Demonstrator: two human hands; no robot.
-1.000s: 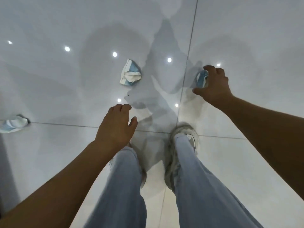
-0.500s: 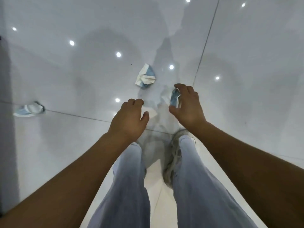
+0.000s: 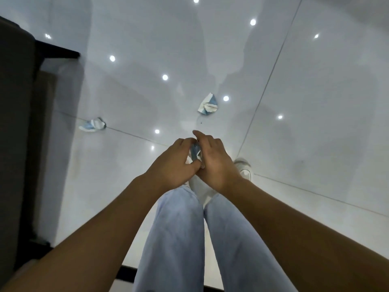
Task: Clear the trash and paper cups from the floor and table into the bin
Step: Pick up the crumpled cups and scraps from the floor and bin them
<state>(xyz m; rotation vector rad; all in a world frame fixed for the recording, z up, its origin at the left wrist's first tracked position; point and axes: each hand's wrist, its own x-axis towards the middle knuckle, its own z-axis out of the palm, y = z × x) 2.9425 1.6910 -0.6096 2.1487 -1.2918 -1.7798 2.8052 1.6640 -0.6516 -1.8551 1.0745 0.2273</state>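
A: Since a second ago, swinging in from the right: right hand [image 3: 214, 163], now meeting left hand [image 3: 174, 165] at centre, above the knees.

B: And the crumpled cup [image 3: 195, 152]?

A: Sitting squeezed between both hands. Thin paper, white with blue print, creased and crushed flat, mostly hidden by fingers.

B: Gripping how?

A: Both hands curling round it, fingers bent over the far edge, thumbs pressing in at the near side. Right hand closing from the right, left from the left, thumbs touching. No open gap showing between the palms.

B: Arm pose?

A: Both forearms reaching forward and angling inward, forming a narrow V, wrists straight, backs of the hands facing up.

B: Other trash lying about?

A: Second crumpled cup [image 3: 207, 106] lying on the floor [image 3: 315, 144], just beyond the hands, folded into sharp angular peaks. Third crumpled cup [image 3: 92, 124] lying flattened far to the left, close to a tile seam.

B: Surroundings?

A: Glossy grey-white tiles mirroring round ceiling lights. Dark furniture [image 3: 16, 123] standing along the left edge, matte. Light blue denim legs below, one white shoe [image 3: 244, 168] poking out on the right.
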